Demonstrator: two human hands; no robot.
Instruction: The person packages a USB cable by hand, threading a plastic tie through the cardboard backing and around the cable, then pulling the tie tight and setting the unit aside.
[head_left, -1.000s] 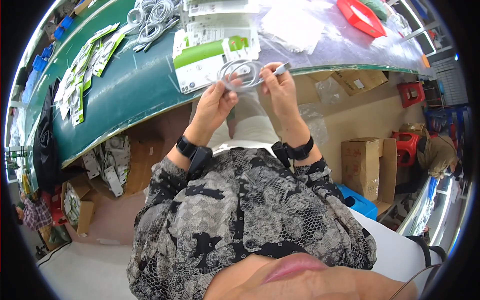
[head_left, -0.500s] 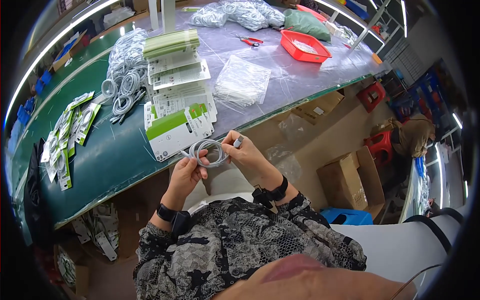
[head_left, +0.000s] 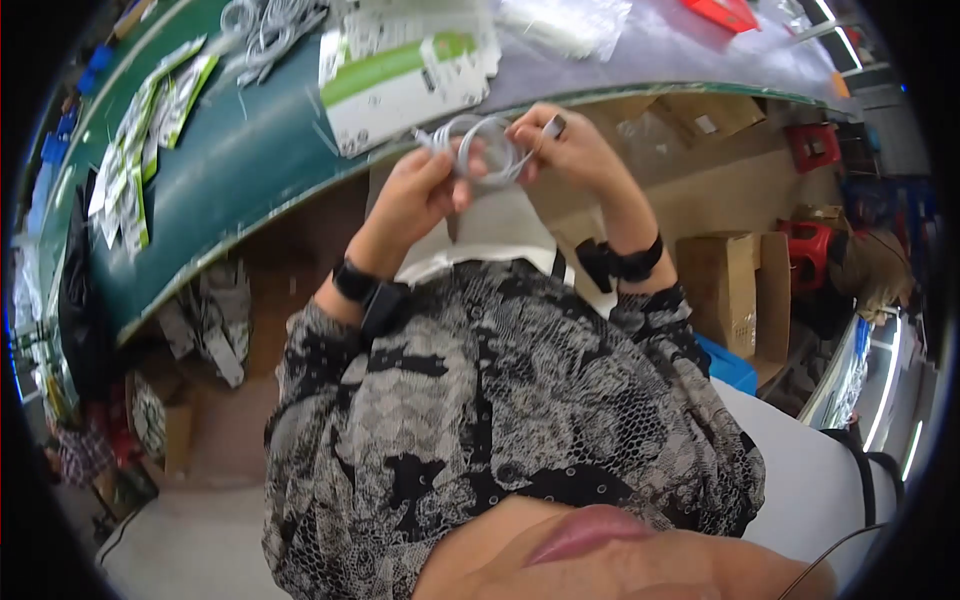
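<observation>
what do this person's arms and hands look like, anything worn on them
Both hands are bare, no gloves. The left hand has a black band at its wrist, the right hand a wider black strap. The sleeves are a grey and black lace-like print, pushed up the forearms.

Packing workshop, long green workbench (head_left: 230, 170), stacked printed cartons (head_left: 400, 70), cable bundles (head_left: 265, 25), cardboard boxes (head_left: 735, 290) underneath

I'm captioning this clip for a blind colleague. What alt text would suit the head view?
Seen from above, a person's left hand and right hand hold a coiled white cable between them, at the edge of a green worktable. A white and green flat carton lies on the table just beyond the hands; brown cardboard boxes stand on the floor to the right.
</observation>
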